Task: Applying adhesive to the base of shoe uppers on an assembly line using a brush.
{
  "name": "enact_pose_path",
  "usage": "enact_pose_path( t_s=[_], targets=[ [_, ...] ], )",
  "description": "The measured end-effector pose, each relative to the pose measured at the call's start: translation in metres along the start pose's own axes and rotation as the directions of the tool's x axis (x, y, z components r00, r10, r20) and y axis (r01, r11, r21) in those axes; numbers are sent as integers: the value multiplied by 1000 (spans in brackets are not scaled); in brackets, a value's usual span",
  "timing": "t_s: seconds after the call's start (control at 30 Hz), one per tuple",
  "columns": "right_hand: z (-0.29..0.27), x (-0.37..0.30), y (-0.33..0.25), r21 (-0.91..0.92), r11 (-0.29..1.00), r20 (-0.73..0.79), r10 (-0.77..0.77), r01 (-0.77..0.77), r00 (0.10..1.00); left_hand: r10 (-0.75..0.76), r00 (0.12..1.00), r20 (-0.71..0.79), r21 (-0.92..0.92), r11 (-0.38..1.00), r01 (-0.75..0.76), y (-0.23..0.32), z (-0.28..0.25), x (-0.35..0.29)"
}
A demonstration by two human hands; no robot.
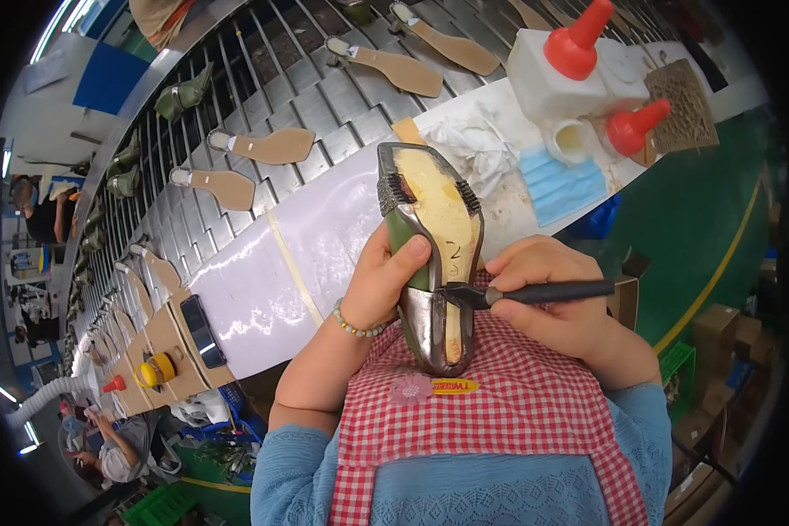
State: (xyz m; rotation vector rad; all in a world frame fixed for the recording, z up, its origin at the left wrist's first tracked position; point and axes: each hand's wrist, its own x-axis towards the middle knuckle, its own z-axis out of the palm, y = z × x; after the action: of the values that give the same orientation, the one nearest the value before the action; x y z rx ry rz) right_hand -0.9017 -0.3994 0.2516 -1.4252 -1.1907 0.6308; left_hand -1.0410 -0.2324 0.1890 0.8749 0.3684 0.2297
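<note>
From where I stand, the fingers of the person's left hand are closed around the side of a shoe, which is held with its underside facing up. The right hand has its fingers pinching a black-handled tool, its tip at the shoe's narrow part. Beyond these fingers, a white bottle stands on the tabletop.

Angles left forearm and right forearm forward and inward. Clasps firmly with left grip, left thumb laid across the top, other digits hidden underneath. Curls right grip closed just beside, right fingers folded over right thumb.
</note>
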Motion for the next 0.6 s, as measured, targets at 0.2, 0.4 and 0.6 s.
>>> enact_pose_path(
  t_s=[0.2,0.4,0.6],
  targets=[
    [3,-4,-6,-120,983,64,-135,142,989,-18,1000,0,-1,1000,18,-1,-2,-4],
    [2,-6,-1,84,996,192,-15,-2,981,-28,1000,13,12,1000,28,-4,-5,-4],
    [2,2,-3,-41,999,61,-29,31,998,-32,999,19,2,999,32,2,-3,-5]
  ],
)
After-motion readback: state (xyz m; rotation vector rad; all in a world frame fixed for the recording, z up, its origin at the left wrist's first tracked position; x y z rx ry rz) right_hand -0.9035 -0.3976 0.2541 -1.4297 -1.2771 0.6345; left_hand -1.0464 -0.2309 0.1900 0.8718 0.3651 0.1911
